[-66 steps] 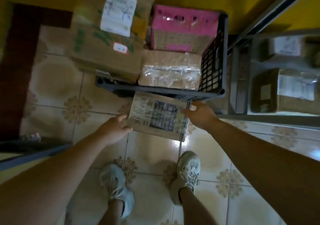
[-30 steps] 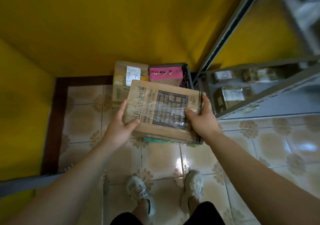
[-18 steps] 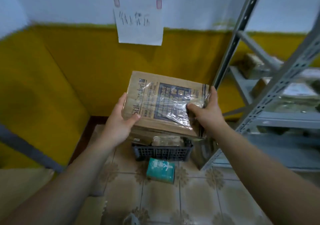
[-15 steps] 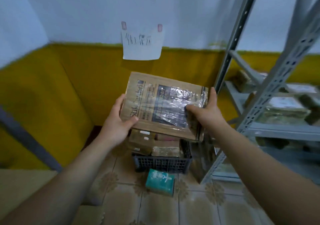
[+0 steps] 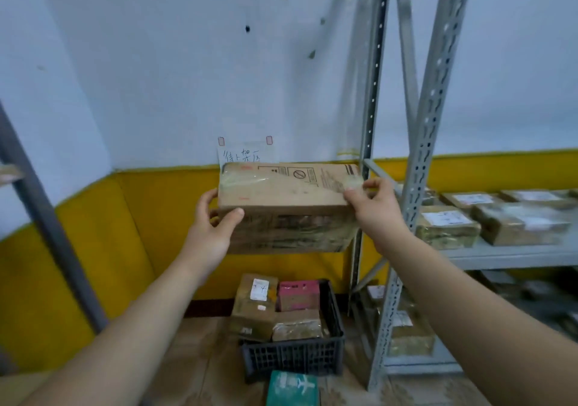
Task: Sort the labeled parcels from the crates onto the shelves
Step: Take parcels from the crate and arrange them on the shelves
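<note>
left grip [image 5: 212,227]: closed round the left end of the cardboard parcel [image 5: 281,199], thumb lying on the near upper edge, fingers curled behind the end. right grip [image 5: 372,208]: pinching the parcel's upper right corner, thumb on the taped top face, fingers wrapped round the end. both grips bore on the one parcel and nothing else.

parcel location: held in the air before the wall, above the black crate [image 5: 294,355] and just left of the grey shelf rack [image 5: 419,186], not touching either. clear tape covered its ends.

count taken:
- held parcels: one.
- crates: one, on the floor.
- parcels in the crate: three seen, namely a tan box [image 5: 253,305] with a white label, a pink box [image 5: 298,294] and a taped box [image 5: 297,327].
- green box [image 5: 292,388]: one, on the floor against the crate's near side.
- middle shelf [image 5: 516,254]: at least four labelled parcels; the far edge was too blurred to count further.
- lower shelf: one wrapped parcel [image 5: 409,333] plain, the rest unclear.
- paper note [image 5: 247,153]: one, taped to the wall behind the held parcel.
</note>
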`<act>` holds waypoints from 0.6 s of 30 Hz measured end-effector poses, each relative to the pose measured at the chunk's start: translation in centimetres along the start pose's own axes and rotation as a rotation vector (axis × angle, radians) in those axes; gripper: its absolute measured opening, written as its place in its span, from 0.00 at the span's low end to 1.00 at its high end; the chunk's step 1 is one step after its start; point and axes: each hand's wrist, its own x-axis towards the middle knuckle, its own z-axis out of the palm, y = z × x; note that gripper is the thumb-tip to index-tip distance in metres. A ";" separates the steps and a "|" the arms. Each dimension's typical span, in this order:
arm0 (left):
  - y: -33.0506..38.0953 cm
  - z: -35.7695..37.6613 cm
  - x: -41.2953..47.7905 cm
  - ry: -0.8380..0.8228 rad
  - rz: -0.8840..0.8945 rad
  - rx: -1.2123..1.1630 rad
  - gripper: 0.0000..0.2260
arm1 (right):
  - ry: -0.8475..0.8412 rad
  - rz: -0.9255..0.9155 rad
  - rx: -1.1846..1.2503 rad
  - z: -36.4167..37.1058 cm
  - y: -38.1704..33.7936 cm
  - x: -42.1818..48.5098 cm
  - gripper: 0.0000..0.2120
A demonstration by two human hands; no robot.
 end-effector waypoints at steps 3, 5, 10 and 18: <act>-0.1 -2.2 -0.9 0.045 -0.044 -0.089 0.16 | -0.061 0.017 -0.020 0.7 0.2 -2.7 0.35; -1.1 -3.5 -1.4 0.041 -0.083 -0.075 0.16 | -0.102 0.043 -0.058 1.1 0.6 -4.6 0.42; -3.9 -5.4 -4.0 -0.169 -0.061 -0.081 0.33 | -0.046 0.114 -0.001 0.7 2.1 -8.8 0.28; -3.0 -4.0 -8.2 -0.233 0.006 -0.169 0.17 | 0.127 0.222 -0.083 -3.5 2.8 -11.9 0.16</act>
